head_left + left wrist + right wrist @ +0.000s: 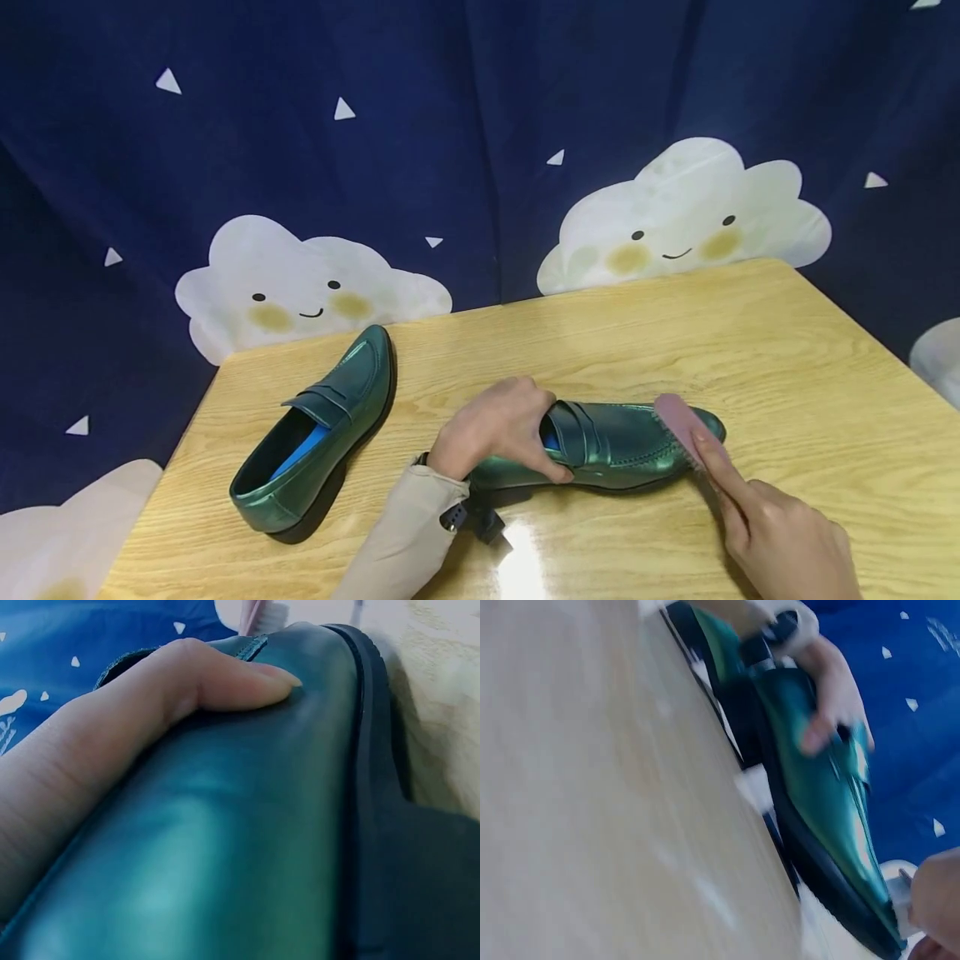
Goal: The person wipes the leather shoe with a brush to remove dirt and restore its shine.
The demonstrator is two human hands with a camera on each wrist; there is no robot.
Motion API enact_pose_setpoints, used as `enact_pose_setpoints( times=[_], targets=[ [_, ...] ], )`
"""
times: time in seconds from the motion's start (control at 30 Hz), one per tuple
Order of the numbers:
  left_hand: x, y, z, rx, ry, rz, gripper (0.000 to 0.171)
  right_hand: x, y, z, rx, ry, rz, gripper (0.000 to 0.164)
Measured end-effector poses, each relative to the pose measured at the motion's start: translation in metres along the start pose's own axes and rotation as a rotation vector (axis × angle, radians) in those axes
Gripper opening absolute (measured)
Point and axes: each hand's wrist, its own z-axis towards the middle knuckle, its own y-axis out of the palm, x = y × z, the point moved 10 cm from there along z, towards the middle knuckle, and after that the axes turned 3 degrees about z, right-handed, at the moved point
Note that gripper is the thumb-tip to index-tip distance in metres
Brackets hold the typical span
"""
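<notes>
- Green loafer point(630, 429) sits sole-down on the near part of the surface point(787, 358), toe to the right.
- Right grip point(787, 533) holds a pink brush point(678, 423), index finger along its back, bristles at the toe. If the brush tilts, its hard edge could scuff the leather.
- Left grip point(498, 429) clasps the shoe at its opening, thumb on the near side. Should that hold slacken, a hard stroke could swing or skid it.
- Second loafer point(363, 383) stands to the left, toe toward the far edge, untouched.
- Dark-blue curtain point(412, 58) behind.
</notes>
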Motion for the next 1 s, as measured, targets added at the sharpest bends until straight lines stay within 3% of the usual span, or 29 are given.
enact_pose_setpoints(
  times=[0.1, 0.33, 0.4, 0.53, 0.67, 0.73, 0.87, 0.9, 1.0],
  targets=[
    [0.003, 0.001, -0.001, 0.014, 0.007, 0.035, 0.053, 0.015, -0.004, 0.004, 0.004, 0.044, -0.007, 0.077],
    [0.01, 0.002, -0.005, 0.062, -0.002, 0.143, 0.056, -0.014, 0.004, -0.004, -0.003, -0.146, -0.002, 0.066],
    [0.011, 0.003, -0.006, 0.073, -0.01, 0.162, 0.06, -0.015, 0.004, -0.005, -0.011, -0.133, -0.011, 0.066],
    [0.013, 0.002, -0.009, 0.092, -0.025, 0.179, 0.065, 0.002, 0.0, 0.003, -0.051, -0.027, -0.037, 0.077],
    [0.014, 0.001, -0.01, 0.109, -0.037, 0.184, 0.067, 0.018, -0.004, 0.007, -0.055, 0.045, -0.039, 0.074],
    [0.014, 0.002, -0.011, 0.101, -0.044, 0.178, 0.068, 0.017, -0.004, 0.007, -0.03, 0.027, -0.032, 0.075],
    [0.013, 0.005, -0.011, 0.067, -0.06, 0.178, 0.074, -0.003, 0.0, 0.004, -0.004, -0.106, -0.023, 0.075],
    [0.012, 0.005, -0.012, 0.062, -0.064, 0.18, 0.075, -0.006, 0.0, 0.003, 0.008, -0.127, -0.033, 0.068],
    [0.012, 0.007, -0.012, 0.051, -0.075, 0.188, 0.079, -0.005, 0.0, 0.005, 0.012, -0.076, -0.042, 0.064]
  ],
)
